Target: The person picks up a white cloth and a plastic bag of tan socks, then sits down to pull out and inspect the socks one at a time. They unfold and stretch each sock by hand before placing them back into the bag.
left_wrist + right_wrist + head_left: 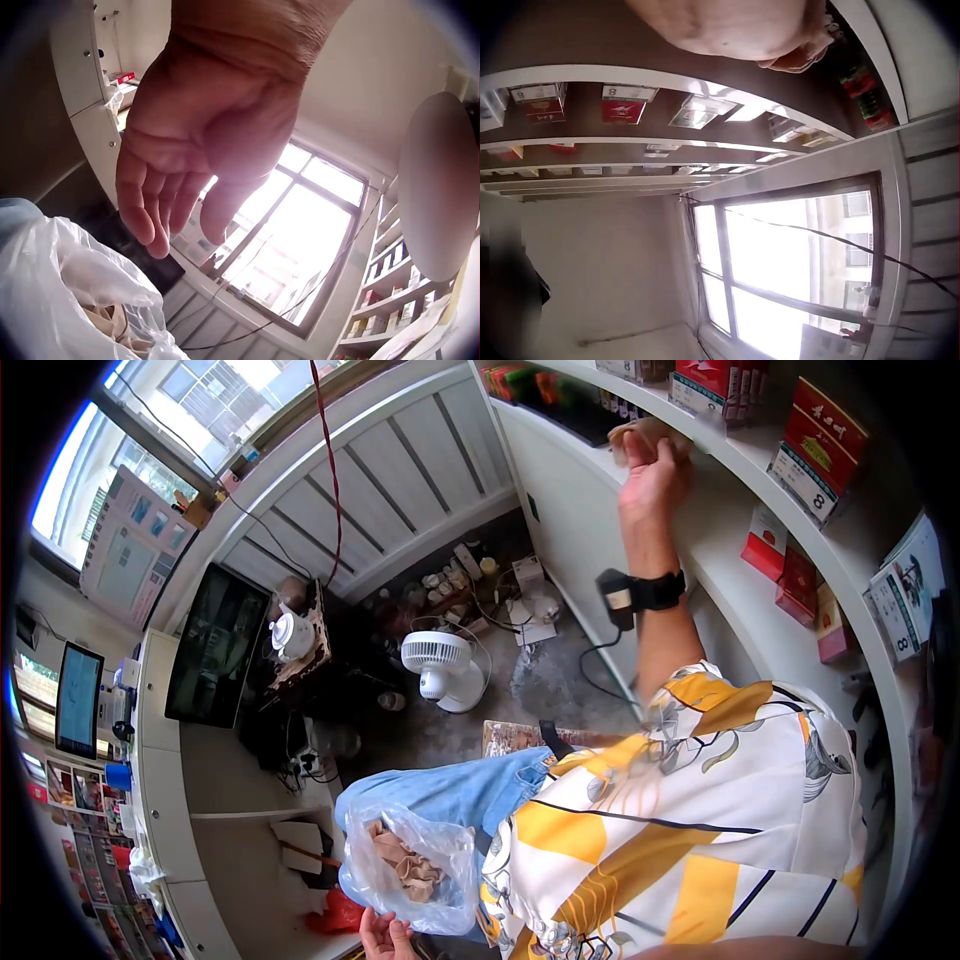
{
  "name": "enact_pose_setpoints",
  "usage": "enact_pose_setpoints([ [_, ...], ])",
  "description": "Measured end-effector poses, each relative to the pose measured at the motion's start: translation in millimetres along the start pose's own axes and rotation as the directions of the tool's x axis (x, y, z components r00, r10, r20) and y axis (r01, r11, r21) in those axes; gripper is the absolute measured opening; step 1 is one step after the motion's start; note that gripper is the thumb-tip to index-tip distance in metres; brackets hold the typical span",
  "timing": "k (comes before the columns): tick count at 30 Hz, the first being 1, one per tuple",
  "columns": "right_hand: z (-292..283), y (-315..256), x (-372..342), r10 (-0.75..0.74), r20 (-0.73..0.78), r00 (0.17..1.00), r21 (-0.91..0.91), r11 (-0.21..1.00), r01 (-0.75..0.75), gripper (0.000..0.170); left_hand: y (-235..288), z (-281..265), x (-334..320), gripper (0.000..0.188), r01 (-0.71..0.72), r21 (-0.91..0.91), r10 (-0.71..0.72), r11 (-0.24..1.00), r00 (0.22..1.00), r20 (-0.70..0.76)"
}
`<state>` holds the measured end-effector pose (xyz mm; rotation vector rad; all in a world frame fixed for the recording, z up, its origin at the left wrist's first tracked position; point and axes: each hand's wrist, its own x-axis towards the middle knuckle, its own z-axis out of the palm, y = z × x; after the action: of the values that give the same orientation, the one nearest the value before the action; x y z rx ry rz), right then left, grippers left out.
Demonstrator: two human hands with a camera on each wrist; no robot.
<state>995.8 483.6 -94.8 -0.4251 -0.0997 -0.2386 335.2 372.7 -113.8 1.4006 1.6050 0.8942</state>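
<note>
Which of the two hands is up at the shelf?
The right hand, which grips a tan cloth at the shelf edge; the left hand is open and empty, beside the plastic bag.

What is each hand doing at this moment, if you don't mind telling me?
Left hand: open and empty, near the plastic bag.
Right hand: closed on a tan cloth, at the shelf.

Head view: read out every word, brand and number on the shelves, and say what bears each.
"8": lower card, under the tall red box.
"8": far-right card.
Too small or blurred to read: the box's characters and the remaining print on packs and cards.
</note>
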Motion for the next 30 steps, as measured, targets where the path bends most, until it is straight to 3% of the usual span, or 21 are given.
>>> enact_pose_setpoints([
  [1,-1.7,-6.4,11.5,0.024,0.059,0.998,0.110,0.993,-0.030,0.042,4.4,1.9,2.0,0.039,-0.004,0.005,0.004,1.000,0.999,0.034],
  [5,-7.4,-8.1,4.8,-0.040,-0.041,0.998,0.150,0.988,0.046,0.037,8.2,2.6,8.7,0.041,-0.003,0.005,0.002,1.000,0.990,0.141],
  [8,-10.0,-7.2,-10.0,-0.019,-0.001,1.000,0.180,0.984,0.019,0.038,13.1,4.9,11.2,0.041,0.027,0.023,-0.030,0.999,0.985,0.168],
  [11,-1.4,-1.6,-36.5,0.190,0.109,0.976,0.050,0.979,-0.197,0.041,14.6,7.7,17.0,0.042,0.029,0.044,-0.034,0.999,0.991,0.132],
  [15,-6.6,26.1,-91.9,0.493,0.363,0.791,-0.259,0.868,-0.423,0.019,20.9,9.6,16.2,0.035,0.037,-0.007,-0.037,0.999,0.999,-0.015],
  [16,-5.6,27.5,-119.7,0.555,0.423,0.716,-0.370,0.827,-0.423,0.021,23.8,9.1,16.8,0.033,0.040,0.038,-0.039,0.999,0.999,-0.033],
  [18,-20.5,42.4,-164.2,0.696,0.576,0.430,-0.484,0.713,-0.507,0.024,15.9,6.7,17.7,0.031,-0.011,0.067,0.013,0.998,0.999,-0.029],
  [20,-19.0,31.6,-231.7,0.773,0.633,0.056,-0.613,0.543,-0.573,0.024,9.7,12.8,17.2,0.030,-0.009,0.069,0.011,0.998,0.999,-0.039],
  [21,-14.6,16.4,-268.1,0.760,0.634,-0.145,-0.672,0.449,-0.589,0.023,8.9,15.8,15.3,0.029,-0.004,0.100,0.008,0.995,0.999,-0.032],
  [24,-19.1,-6.9,-355.4,0.479,0.638,-0.602,-0.767,0.460,-0.447,0.019,1.5,30.6,17.4,0.028,-0.027,0.190,0.032,0.981,0.999,-0.026],
  [26,-33.6,-18.7,-409.5,0.198,0.664,-0.720,-0.638,0.654,-0.408,0.018,-13.1,38.3,26.2,0.029,-0.105,0.273,0.107,0.956,0.994,0.009],
  [28,-45.4,-20.4,-446.5,-0.044,0.508,-0.860,-0.596,0.703,-0.388,0.024,-38.2,44.1,35.4,0.034,-0.226,0.364,0.208,0.904,0.974,0.087],
  [29,-48.8,-23.0,-455.3,-0.098,0.412,-0.906,-0.566,0.752,-0.339,0.023,-44.3,43.5,37.2,0.047,-0.284,0.502,0.257,0.817,0.958,0.125],
  [30,-52.4,-26.7,-461.8,-0.143,0.307,-0.941,-0.527,0.797,-0.293,0.022,-49.2,42.8,37.7,0.052,-0.227,0.624,0.217,0.748,0.972,0.094],
])
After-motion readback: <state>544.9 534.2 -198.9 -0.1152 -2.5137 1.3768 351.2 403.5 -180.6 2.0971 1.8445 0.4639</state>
